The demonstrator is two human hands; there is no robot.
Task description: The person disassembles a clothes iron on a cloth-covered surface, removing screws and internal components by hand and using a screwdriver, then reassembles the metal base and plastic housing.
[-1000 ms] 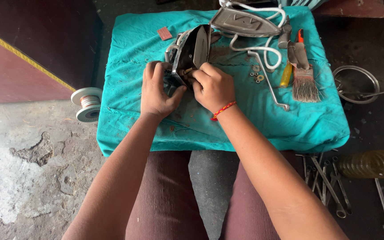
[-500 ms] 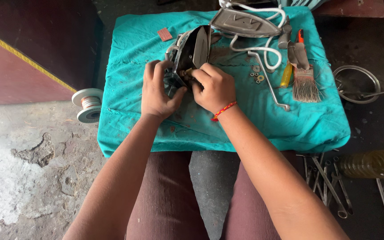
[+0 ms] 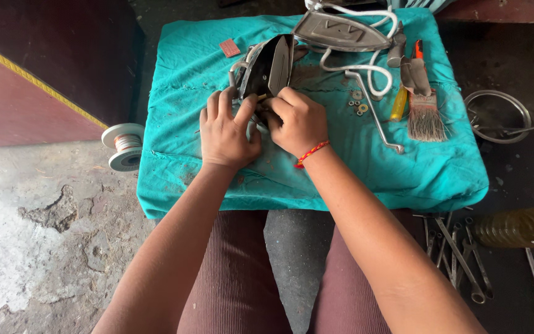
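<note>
Against the frame half a second back, little differs: your hands sit at the same spot on the teal cloth, the right one shifted very slightly, and the iron body keeps its tilt. Your left hand (image 3: 225,133) lies palm down, fingers curled up against the lower end of the dark iron body (image 3: 268,68), thumb pointing toward the other hand. Your right hand (image 3: 296,120) is fisted, knuckles up, fingertips pressed onto a small part at the base of the iron body; what it pinches is hidden by the fingers. The two hands touch, thumb to thumb, both closed against the iron body. The iron body stands on edge, tilted, near the middle of the teal cloth (image 3: 174,124) covering the tabletop, just beyond your knuckles. A red thread band (image 3: 311,153) circles your right wrist. Behind lies a grey soleplate (image 3: 340,31) with white cord (image 3: 375,71) looped about it; small washers (image 3: 358,104), a yellow-handled screwdriver (image 3: 398,105) and a paintbrush (image 3: 424,108) lie to the right. A wire spool (image 3: 123,146) sits on the floor at left.
</note>
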